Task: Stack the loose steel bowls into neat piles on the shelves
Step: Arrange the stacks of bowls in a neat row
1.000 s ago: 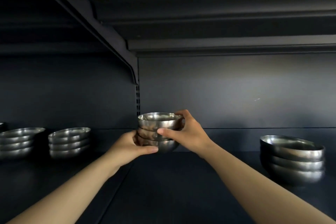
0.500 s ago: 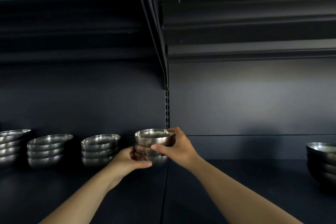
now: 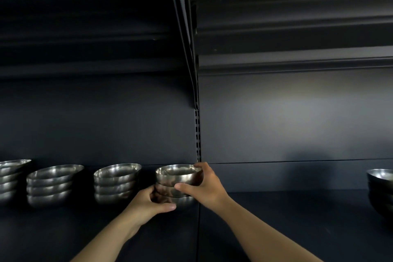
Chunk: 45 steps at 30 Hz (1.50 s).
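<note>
A small stack of steel bowls (image 3: 177, 185) is held at the shelf (image 3: 276, 219), beside a finished pile (image 3: 116, 184); the left hand (image 3: 148, 205) grips its base, the right hand (image 3: 204, 187) its upper bowls. If released unevenly, the stack could be tipped or left crooked.

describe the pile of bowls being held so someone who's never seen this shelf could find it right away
Follow the slotted upright down the back panel to the dark shelf. At its foot is the held pile, gripped by the left hand and right hand. Unlike the wider piles to its left, its bowls are narrower and deeper.
</note>
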{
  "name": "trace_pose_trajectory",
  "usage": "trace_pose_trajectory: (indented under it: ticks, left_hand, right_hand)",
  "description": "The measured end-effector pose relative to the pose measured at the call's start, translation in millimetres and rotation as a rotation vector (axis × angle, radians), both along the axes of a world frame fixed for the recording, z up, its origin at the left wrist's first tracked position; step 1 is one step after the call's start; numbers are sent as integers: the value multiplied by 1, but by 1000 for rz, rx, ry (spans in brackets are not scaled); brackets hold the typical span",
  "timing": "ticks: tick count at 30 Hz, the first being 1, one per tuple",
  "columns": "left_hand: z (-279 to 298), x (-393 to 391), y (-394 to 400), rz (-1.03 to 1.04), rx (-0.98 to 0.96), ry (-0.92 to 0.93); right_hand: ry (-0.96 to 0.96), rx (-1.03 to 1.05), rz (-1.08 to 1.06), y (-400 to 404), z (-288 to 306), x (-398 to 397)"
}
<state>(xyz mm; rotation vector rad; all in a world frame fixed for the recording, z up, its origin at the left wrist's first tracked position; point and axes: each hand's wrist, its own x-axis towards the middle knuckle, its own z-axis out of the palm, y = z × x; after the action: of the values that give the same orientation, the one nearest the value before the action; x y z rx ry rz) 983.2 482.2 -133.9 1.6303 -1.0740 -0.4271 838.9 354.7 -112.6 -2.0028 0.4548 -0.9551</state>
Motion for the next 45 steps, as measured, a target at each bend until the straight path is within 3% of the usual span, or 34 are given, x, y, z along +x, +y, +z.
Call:
trace_pose_trajectory:
  ticks: [21, 32, 39, 45]
  left_hand:
    - [-15, 13, -19, 58, -157, -121]
    - [-14, 16, -14, 108, -82, -199]
    - [4, -19, -2, 296, -125, -237]
    - [19, -80, 0, 305, -110, -283]
  right_hand:
    - [56, -29, 3, -1, -3, 7]
    - [56, -27, 1, 2, -2, 2]
    - [25, -39, -39, 15, 16, -29]
    - [121, -244, -60, 23, 30, -94]
